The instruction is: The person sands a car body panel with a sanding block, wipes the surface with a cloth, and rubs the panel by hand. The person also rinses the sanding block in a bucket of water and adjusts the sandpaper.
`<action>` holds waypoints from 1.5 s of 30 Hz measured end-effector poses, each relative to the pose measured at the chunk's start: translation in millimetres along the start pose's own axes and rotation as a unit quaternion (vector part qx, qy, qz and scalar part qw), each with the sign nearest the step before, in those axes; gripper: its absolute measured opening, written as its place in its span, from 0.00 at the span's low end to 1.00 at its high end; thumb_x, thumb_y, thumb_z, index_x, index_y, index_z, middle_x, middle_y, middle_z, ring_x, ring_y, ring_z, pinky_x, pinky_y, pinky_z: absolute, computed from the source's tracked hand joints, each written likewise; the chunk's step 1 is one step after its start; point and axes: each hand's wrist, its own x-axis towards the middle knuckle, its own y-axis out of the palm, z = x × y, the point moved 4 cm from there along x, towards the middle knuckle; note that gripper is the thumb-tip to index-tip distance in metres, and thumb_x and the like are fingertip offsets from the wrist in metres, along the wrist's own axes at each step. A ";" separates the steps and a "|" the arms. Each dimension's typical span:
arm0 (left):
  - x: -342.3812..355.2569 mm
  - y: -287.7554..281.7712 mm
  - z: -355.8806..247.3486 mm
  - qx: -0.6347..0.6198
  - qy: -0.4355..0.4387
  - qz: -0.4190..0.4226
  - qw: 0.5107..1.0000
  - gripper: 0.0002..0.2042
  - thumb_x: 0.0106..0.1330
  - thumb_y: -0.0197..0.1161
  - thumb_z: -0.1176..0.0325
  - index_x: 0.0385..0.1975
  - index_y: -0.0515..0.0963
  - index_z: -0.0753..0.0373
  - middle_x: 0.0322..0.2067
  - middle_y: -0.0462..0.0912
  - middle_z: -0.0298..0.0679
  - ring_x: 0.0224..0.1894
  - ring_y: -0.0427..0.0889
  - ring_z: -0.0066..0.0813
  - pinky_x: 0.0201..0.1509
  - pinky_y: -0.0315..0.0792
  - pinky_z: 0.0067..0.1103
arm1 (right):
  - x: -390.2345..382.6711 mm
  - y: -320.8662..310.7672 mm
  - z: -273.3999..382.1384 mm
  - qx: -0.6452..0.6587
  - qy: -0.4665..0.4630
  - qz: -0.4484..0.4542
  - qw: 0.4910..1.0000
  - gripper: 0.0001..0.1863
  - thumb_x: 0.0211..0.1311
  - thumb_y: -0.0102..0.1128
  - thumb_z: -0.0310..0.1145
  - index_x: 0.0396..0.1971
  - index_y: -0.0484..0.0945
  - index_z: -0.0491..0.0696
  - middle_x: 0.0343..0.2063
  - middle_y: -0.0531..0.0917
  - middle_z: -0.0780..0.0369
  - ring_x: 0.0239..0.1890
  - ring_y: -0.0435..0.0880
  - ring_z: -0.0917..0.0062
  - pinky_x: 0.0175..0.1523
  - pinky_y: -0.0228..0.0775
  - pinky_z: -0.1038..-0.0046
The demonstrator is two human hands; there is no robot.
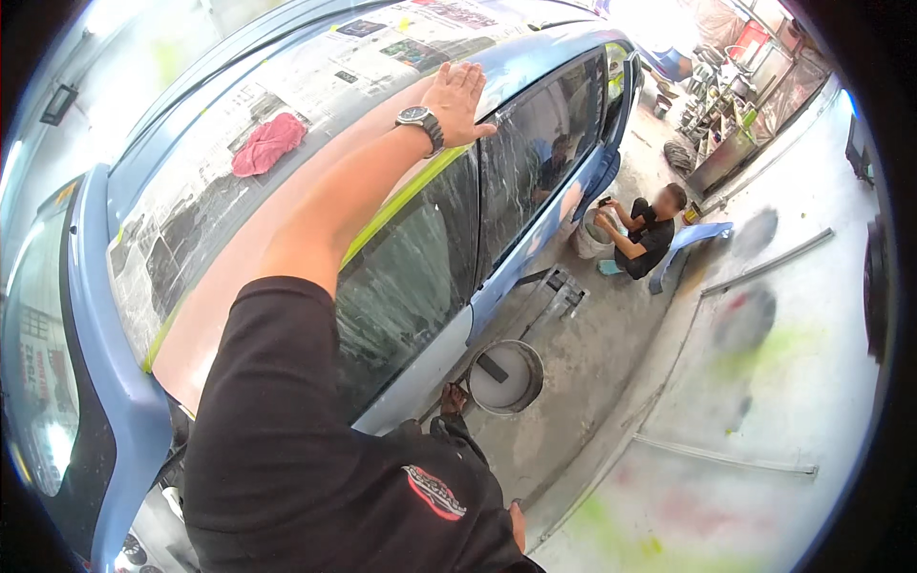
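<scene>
My left hand, with a dark-strapped wristwatch on its wrist, lies flat on the roof edge of a blue car, fingers stretched and thumb apart. Under my arm runs a dull pinkish-brown strip along the roof side. Newspaper sheets cover the roof beside it, edged with yellow-green tape. A crumpled pink cloth rests on the paper, left of my forearm. Only part of my right hand shows, low beside my body; its fingers are mostly hidden.
A round bucket of cloudy liquid, with a dark flat block in it, stands on the floor near my feet. Farther along the car, another person crouches at a pale bucket. Cluttered shelves stand at the back; a paint-marked wall is to the right.
</scene>
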 end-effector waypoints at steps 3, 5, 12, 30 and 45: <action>-29.9 -16.5 -1.5 0.012 0.003 -0.001 1.000 0.50 0.76 0.47 0.30 0.82 0.50 0.70 0.83 0.49 0.53 0.85 0.45 0.49 0.87 0.40 0.48 | 24.1 -4.5 -27.2 0.055 0.031 -0.026 0.998 0.29 0.81 0.46 0.51 0.51 0.83 0.37 0.43 0.87 0.52 0.43 0.85 0.63 0.49 0.75 0.57; -60.0 -22.4 -1.7 0.011 0.011 -0.001 1.000 0.49 0.76 0.47 0.31 0.81 0.51 0.71 0.83 0.49 0.54 0.85 0.46 0.50 0.86 0.40 0.49 | 36.2 0.6 -16.4 -0.043 0.008 0.000 0.999 0.31 0.81 0.46 0.51 0.57 0.82 0.36 0.50 0.88 0.48 0.47 0.87 0.59 0.51 0.76 0.55; -204.3 -43.3 20.1 -0.026 -0.013 -0.057 0.998 0.49 0.75 0.54 0.35 0.80 0.53 0.72 0.82 0.51 0.54 0.85 0.47 0.51 0.86 0.41 0.49 | 40.6 8.8 60.4 -0.129 -0.089 0.010 0.988 0.30 0.81 0.46 0.53 0.57 0.82 0.39 0.50 0.87 0.46 0.47 0.88 0.57 0.52 0.78 0.55; -449.7 -108.5 27.7 -0.110 -0.129 -0.062 0.984 0.46 0.71 0.66 0.46 0.80 0.55 0.69 0.82 0.52 0.49 0.85 0.48 0.48 0.86 0.41 0.50 | 29.7 71.1 359.9 -0.153 -0.441 -0.087 0.880 0.35 0.80 0.52 0.51 0.74 0.69 0.40 0.65 0.79 0.40 0.70 0.76 0.46 0.71 0.68 0.58; -246.4 -59.3 180.0 -0.192 -0.226 -0.100 0.950 0.28 0.72 0.68 0.51 0.67 0.74 0.56 0.63 0.80 0.55 0.63 0.79 0.62 0.66 0.73 0.49 | -242.4 280.6 754.0 -0.097 -0.707 -0.236 0.659 0.37 0.72 0.61 0.51 0.76 0.68 0.52 0.52 0.74 0.39 0.54 0.77 0.41 0.57 0.72 0.38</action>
